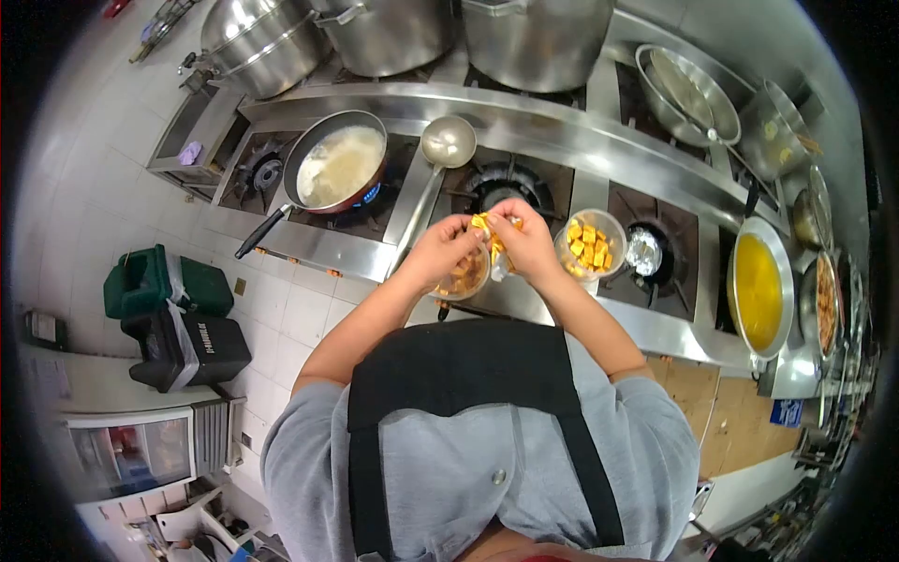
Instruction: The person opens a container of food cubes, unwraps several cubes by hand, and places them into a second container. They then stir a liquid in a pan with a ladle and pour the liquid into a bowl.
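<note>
Where the work centres: a yellow-orange piece (480, 223) is held above the front of the stove (646, 330), close over the left tub (458, 295); parts show between and just below my fingertips, and whether it is one piece or several I cannot tell.
Left grip (448, 255): mine, thumb and fingertips pinched together on the yellow-orange piece.
Right grip (529, 247): mine, curled in from the other side, likewise pinched on the yellow-orange piece; the two sets of fingertips almost meet.
Left tub contents: orange-brown pieces, partly hidden from me by my left grip.
Right tub (612, 226): round and clear, just beside my right grip, holding yellow-orange cubes (588, 247).
Foil (644, 252): silvery and crumpled, to the right of the right tub, at a burner.
Ladle (448, 142): steel, its bowl beyond my left grip, its long handle slanting back toward me.
Frying pan (265, 231): left of the ladle, containing pale liquid, above a blue flame (372, 193).
Wide pan (788, 295): far to my right, containing yellow liquid.
Stockpots (537, 42): large, steel, along the rear of the stove.
Apron (459, 370): black, worn over my grey shirt (478, 468).
</note>
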Demonstrator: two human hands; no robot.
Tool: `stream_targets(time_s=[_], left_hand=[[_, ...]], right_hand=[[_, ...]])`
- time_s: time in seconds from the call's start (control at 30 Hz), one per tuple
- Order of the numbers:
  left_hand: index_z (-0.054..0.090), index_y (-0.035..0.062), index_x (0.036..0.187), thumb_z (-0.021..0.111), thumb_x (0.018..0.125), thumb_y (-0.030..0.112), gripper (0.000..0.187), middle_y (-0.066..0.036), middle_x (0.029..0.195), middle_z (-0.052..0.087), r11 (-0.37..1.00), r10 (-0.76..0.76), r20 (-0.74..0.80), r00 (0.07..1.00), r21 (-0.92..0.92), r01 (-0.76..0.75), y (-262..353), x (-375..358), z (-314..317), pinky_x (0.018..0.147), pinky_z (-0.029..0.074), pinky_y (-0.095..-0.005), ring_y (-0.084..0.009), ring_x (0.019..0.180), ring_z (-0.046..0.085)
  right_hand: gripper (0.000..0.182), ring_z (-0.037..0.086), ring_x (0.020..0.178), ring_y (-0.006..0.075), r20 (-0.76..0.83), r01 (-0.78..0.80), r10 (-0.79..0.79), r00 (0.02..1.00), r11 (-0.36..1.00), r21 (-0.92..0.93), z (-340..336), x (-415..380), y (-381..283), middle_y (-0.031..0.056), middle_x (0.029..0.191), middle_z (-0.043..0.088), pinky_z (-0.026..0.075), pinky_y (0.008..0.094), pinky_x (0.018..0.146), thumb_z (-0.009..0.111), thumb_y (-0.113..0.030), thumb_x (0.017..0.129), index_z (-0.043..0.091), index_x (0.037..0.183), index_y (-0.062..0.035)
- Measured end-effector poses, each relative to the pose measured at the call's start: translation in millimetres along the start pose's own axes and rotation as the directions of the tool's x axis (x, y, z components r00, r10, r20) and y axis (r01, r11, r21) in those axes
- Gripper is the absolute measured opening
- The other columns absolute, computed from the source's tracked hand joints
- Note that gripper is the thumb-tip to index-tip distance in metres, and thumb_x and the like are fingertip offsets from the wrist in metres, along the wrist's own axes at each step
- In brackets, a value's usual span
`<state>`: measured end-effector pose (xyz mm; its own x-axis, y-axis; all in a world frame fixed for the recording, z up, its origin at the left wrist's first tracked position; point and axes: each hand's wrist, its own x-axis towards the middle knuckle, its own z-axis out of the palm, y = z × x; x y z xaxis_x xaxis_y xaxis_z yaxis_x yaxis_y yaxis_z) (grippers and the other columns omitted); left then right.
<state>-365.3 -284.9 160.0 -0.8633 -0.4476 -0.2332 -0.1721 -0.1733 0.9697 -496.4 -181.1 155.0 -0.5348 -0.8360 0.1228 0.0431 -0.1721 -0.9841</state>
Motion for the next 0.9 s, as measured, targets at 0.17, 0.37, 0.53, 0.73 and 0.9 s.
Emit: stream_targets(time_s=[0.17, 0.37, 0.53, 0.73, 0.9], left_hand=[[0.056, 0.0051, 0.111, 0.053, 0.092, 0.020, 0.025, 0.000, 0.091, 0.059, 0.970, -0.061, 0.122, 0.991, -0.228, 0.088, 1, 5, -15, 0.057, 0.042, -0.0201, -0.0074, 0.076, 0.054], [0.049, 0.0132, 0.121, 0.054, 0.090, 0.022, 0.032, -0.001, 0.085, 0.056, 0.823, -0.128, -0.073, 0.989, -0.565, 0.065, 60, 26, -87, 0.054, 0.041, -0.0211, -0.0115, 0.072, 0.054], [0.050, 0.0112, 0.119, 0.053, 0.092, 0.024, 0.030, -0.002, 0.089, 0.059, 0.891, 0.452, -0.239, 0.860, 0.164, -0.423, 175, 111, -184, 0.058, 0.043, -0.0244, -0.0101, 0.073, 0.054], [0.059, 0.0173, 0.111, 0.056, 0.086, 0.019, 0.025, -0.012, 0.104, 0.062, 0.126, 0.860, 0.017, 0.510, 0.962, -0.243, 304, 276, -286, 0.087, 0.046, -0.0413, -0.0296, 0.098, 0.058], [0.061, 0.0241, 0.111, 0.054, 0.086, 0.025, 0.026, -0.003, 0.111, 0.063, 0.074, 0.661, -0.073, 0.747, 0.997, 0.032, 337, 363, -320, 0.091, 0.043, -0.0393, -0.0246, 0.106, 0.057]], right_hand=[[0.009, 0.054, 0.054, 0.0098, -0.073, -0.202, 0.254, 0.964, 0.885, 0.420, -25, 14, -9, 0.0045, 0.077, 0.060, 0.045, 0.0215, 0.047, 0.059, -0.017, 0.087, 0.056, 0.091, -0.0084], [0.006, 0.054, 0.053, 0.0092, -0.240, -0.131, 0.252, 0.938, 0.895, 0.426, -37, 25, -5, 0.0041, 0.077, 0.060, 0.044, 0.0210, 0.045, 0.056, -0.013, 0.088, 0.053, 0.090, -0.0082], [0.005, 0.056, 0.059, 0.0104, -0.334, -0.145, 0.244, 0.910, 0.945, 0.294, -33, 21, 5, 0.0033, 0.074, 0.057, 0.046, 0.0230, 0.052, 0.055, -0.010, 0.088, 0.051, 0.088, -0.0065], [0.007, 0.055, 0.064, 0.0097, -0.539, -0.251, 0.256, 0.803, 0.964, 0.085, -14, 27, -21, 0.0028, 0.078, 0.056, 0.046, 0.0226, 0.056, 0.056, -0.011, 0.088, 0.051, 0.088, -0.0062], [0.008, 0.048, 0.071, 0.0070, -0.635, -0.357, 0.167, 0.754, 0.916, -0.183, -9, 2, -32, -0.0011, 0.079, 0.051, 0.042, 0.0215, 0.064, 0.060, -0.011, 0.085, 0.055, 0.087, -0.0057]])
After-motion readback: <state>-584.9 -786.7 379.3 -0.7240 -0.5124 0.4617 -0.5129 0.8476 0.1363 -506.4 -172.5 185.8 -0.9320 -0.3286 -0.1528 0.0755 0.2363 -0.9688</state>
